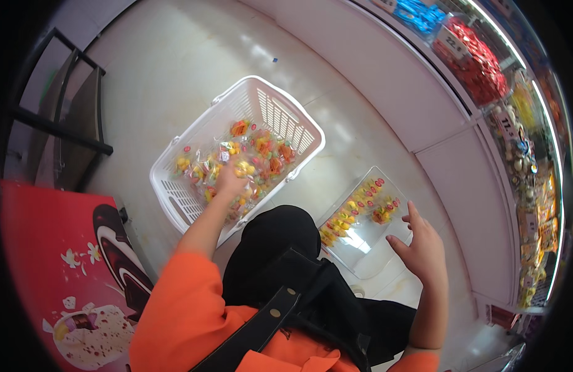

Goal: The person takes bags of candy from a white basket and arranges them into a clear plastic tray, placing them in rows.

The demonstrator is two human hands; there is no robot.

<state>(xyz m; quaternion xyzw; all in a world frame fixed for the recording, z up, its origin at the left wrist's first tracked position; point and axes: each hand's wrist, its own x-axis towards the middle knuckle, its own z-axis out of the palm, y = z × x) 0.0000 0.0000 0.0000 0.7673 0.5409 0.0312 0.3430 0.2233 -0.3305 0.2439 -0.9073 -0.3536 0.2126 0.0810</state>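
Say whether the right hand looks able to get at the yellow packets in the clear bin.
Likely yes: the right hand is open near the clear bin, and nothing visible blocks the yellow packets.

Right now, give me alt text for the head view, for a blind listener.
A person's left hand reaches into a white shopping basket of clear packets with yellow and orange contents, on a pale floor; the open right hand hovers near a clear tray holding similar packets. Wrapped goods fill a display counter at right.
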